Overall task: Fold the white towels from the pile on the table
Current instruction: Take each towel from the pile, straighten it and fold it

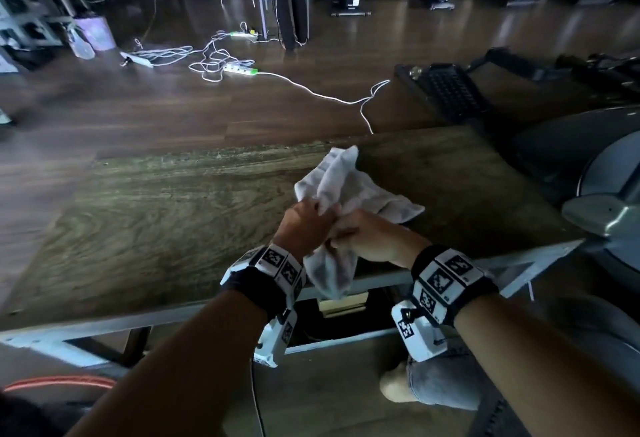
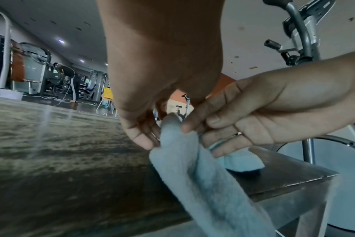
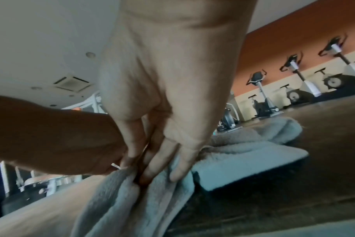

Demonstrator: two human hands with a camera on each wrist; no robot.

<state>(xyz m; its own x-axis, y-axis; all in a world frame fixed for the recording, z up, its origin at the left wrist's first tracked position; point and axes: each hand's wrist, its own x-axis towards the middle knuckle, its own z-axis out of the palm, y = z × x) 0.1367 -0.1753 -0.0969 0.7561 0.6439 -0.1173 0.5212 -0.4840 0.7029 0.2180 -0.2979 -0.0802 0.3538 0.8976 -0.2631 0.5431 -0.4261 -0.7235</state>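
A white towel (image 1: 330,272) hangs bunched over the front edge of the wooden table (image 1: 156,228). Both hands hold it at the top, close together. My left hand (image 1: 317,216) pinches the cloth's upper fold; the left wrist view shows its fingers (image 2: 146,141) curled on the towel (image 2: 203,184). My right hand (image 1: 337,239) pinches the same bunch from the right, and its fingers (image 3: 162,173) press into the towel (image 3: 132,200). More white towel cloth (image 1: 349,183) lies crumpled on the table just behind the hands. I cannot tell whether it is a separate towel.
An exercise bike (image 1: 606,194) stands close to the table's right end. Power strips and white cables (image 1: 239,69) lie on the floor beyond the table. The table's metal front rail (image 1: 173,312) runs under my wrists, with a knee (image 1: 436,384) below it.
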